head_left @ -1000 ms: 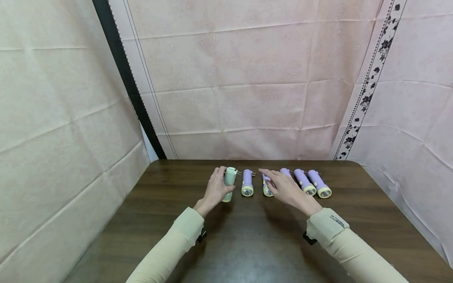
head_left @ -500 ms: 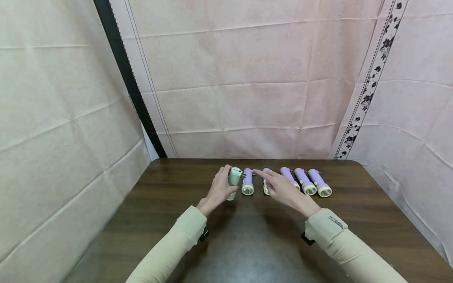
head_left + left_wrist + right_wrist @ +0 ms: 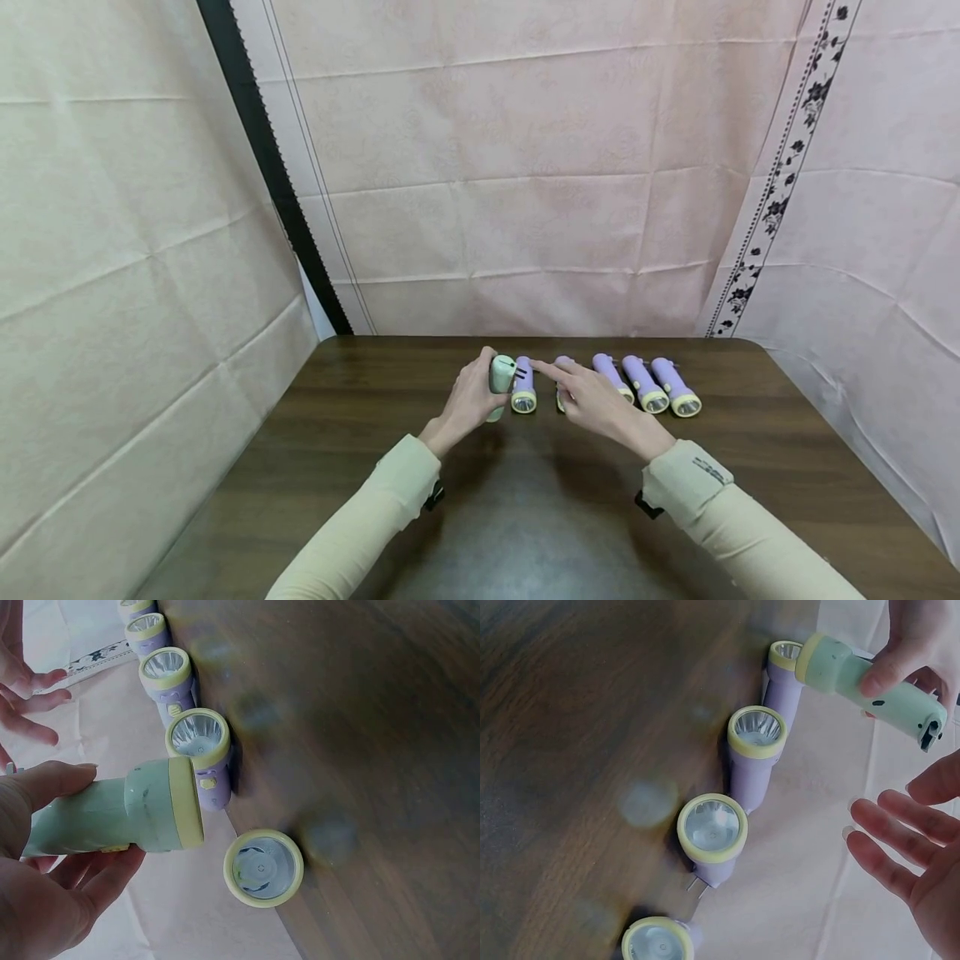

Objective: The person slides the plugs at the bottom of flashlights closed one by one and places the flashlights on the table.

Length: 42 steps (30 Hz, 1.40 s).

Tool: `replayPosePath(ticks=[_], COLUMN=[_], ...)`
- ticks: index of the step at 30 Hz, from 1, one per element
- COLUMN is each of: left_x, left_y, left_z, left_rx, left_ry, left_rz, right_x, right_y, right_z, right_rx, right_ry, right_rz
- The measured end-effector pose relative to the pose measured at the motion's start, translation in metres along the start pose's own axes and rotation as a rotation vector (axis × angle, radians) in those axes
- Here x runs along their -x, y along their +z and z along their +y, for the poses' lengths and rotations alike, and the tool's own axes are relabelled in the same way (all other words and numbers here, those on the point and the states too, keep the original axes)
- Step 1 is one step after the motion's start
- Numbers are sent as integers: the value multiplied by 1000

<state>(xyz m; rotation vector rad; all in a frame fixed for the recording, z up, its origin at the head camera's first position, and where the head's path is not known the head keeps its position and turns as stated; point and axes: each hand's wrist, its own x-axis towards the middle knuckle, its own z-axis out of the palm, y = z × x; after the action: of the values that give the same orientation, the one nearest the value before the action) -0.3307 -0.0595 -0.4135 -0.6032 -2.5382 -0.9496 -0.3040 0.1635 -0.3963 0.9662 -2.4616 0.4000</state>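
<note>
My left hand (image 3: 467, 398) grips a pale green flashlight (image 3: 501, 377) with a yellow rim, held above the table. Two metal plug prongs stick out of its back end, toward the right hand. In the left wrist view the thumb and fingers wrap the green body (image 3: 90, 817), its lens end pointing right. My right hand (image 3: 596, 406) hovers with fingers extended, its fingertips near the prongs but apart from the flashlight in the right wrist view. Beneath and between the hands lies a purple flashlight (image 3: 523, 387) with a yellow rim; another purple flashlight (image 3: 564, 362) is partly hidden by the right hand.
Several purple flashlights (image 3: 675, 386) lie in a row along the far part of the dark wooden table (image 3: 517, 517), lenses toward me. Pale cloth (image 3: 480, 208) hangs behind the table and at both sides.
My left hand has moved right with the green flashlight, and its prongs have turned more toward me. The right hand has shifted slightly left, its index finger reaching toward the prongs.
</note>
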Motion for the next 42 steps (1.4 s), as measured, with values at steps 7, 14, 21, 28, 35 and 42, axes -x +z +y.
replayPosePath(ticks=[7,14,21,28,35,42], left_x=[0,-1,0,2,6,7], left_y=[2,2,1,1,1,3], left_z=[1,3,6,8,9,10], left_rx=[-28,-48,-47,-37,-40,-51], left_ry=[22,44,91,111,117,100], left_rz=[-6,5,18,18,-17,-37], right_x=[-2,-5,-5,-5,-4,-3], right_y=[-2,-1,-5,-8,-7,-5], right_z=[-8,-10,-11,-15,-18,-18], right_rx=[34,71,89,77,71,72], right_ry=[-25,-57,-57,-59,-32,-55], right_rz=[-21,8,3,2,-33,4])
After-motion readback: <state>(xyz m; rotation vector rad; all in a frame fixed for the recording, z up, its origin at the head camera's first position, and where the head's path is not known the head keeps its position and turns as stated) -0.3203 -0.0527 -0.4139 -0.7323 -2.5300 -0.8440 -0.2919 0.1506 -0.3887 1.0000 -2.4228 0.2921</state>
